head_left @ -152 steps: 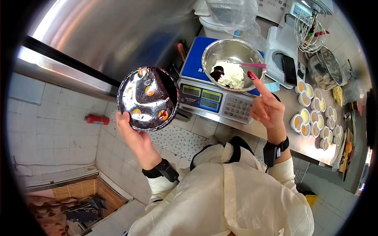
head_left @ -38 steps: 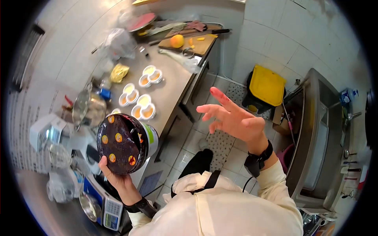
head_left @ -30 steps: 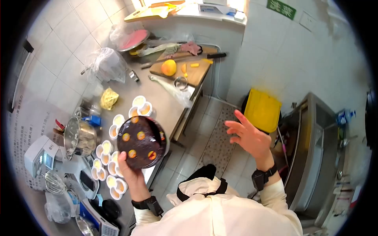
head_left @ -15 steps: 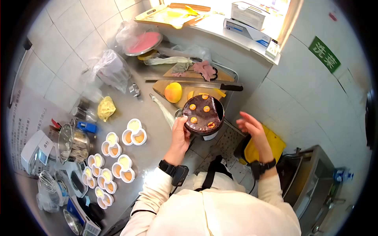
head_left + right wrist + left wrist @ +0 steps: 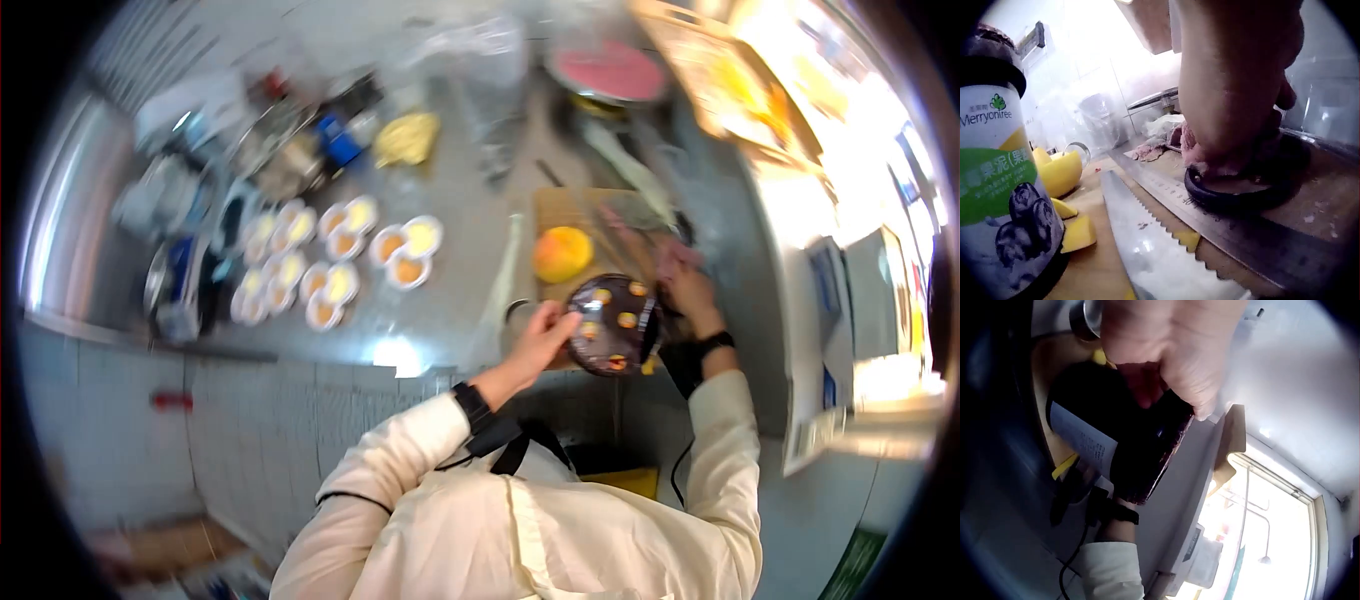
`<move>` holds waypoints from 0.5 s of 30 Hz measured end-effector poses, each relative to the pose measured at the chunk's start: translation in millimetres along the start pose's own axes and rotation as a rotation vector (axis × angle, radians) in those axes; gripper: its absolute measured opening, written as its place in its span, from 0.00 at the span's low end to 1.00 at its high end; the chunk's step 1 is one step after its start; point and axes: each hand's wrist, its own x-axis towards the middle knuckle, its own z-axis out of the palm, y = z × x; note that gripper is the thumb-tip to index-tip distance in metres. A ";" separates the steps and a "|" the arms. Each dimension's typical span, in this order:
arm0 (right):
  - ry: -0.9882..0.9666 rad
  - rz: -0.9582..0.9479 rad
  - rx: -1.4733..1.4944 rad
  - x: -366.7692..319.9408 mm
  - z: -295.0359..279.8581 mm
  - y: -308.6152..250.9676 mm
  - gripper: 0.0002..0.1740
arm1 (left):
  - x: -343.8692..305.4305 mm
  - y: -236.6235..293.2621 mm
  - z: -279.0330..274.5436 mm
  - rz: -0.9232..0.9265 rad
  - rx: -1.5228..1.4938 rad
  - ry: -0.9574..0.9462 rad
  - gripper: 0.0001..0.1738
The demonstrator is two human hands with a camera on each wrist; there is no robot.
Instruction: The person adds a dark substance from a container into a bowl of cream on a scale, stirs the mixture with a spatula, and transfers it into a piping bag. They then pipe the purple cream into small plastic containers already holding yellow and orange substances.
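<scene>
My left hand (image 5: pixel 540 345) grips the rim of a jar with a dark, glossy, sticker-dotted lid (image 5: pixel 610 325), held tilted above the front of the cutting board. In the left wrist view the hand (image 5: pixel 1172 344) bends over the jar, whose white label (image 5: pixel 1085 440) shows. The right wrist view shows the jar's side (image 5: pixel 991 137), with its green and white fruit label. My right hand (image 5: pixel 695 295) is at a pink cloth (image 5: pixel 672 258) on the board's right side; up close, the hand (image 5: pixel 1235 81) bunches the cloth (image 5: pixel 1194 150), its fingertips mostly hidden, beside a black ring-shaped handle (image 5: pixel 1229 200).
A yellow-orange fruit (image 5: pixel 563 253) sits on the board (image 5: pixel 555 205), with cut yellow pieces (image 5: pixel 1079 234), a serrated blade (image 5: pixel 1147 237) and a steel ruler (image 5: pixel 1210 219). Clustered cups (image 5: pixel 408 250) stand to the left. A wooden tray (image 5: pixel 700 80) lies on the window ledge.
The view has swung from the scale and bowl to the counter by the window. My left hand has carried the jar over the board; my right hand has moved from mid-air to the pink cloth.
</scene>
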 end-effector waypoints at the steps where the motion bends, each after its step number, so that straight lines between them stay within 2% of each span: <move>1: 0.029 -0.056 -0.025 11.2 18.2 8.5 0.19 | 2.7 -3.0 -1.1 0.009 0.043 -0.015 0.15; 2: 0.023 -0.118 -0.009 19.9 14.1 -3.5 0.19 | 7.5 -3.9 -4.9 0.021 0.093 -0.046 0.16; 4: -0.082 0.096 0.728 26.6 -11.6 -12.8 0.17 | 13.0 3.4 -6.6 -0.019 0.122 -0.122 0.17; 5: -0.090 0.083 0.730 35.3 -2.6 -14.1 0.17 | 15.9 2.6 -9.2 -0.016 0.099 -0.191 0.19; 6: -0.098 0.218 1.018 39.7 8.3 -9.9 0.17 | 13.5 7.9 -10.3 -0.022 0.094 -0.197 0.19; 7: -0.093 0.380 1.300 32.5 8.9 -2.2 0.17 | 6.1 17.6 -11.0 -0.102 0.070 -0.172 0.19; 8: -0.083 0.405 1.282 24.1 7.9 5.8 0.17 | -0.2 23.2 -14.6 -0.175 0.040 -0.150 0.19; 10: 0.333 -0.050 0.184 13.3 -10.8 -15.3 0.18 | -16.5 26.1 -37.7 -0.152 0.136 -0.141 0.19; 12: 0.329 -0.040 0.281 8.0 -12.2 -20.6 0.18 | -44.6 31.7 -68.1 -0.134 0.196 -0.101 0.16; 14: 0.078 0.174 0.307 7.1 -14.6 -17.7 0.20 | -77.0 31.6 -106.8 -0.152 0.154 -0.023 0.16; 15: 0.108 0.173 0.335 4.7 -17.7 -22.0 0.14 | -90.3 28.8 -124.0 -0.170 0.108 0.043 0.16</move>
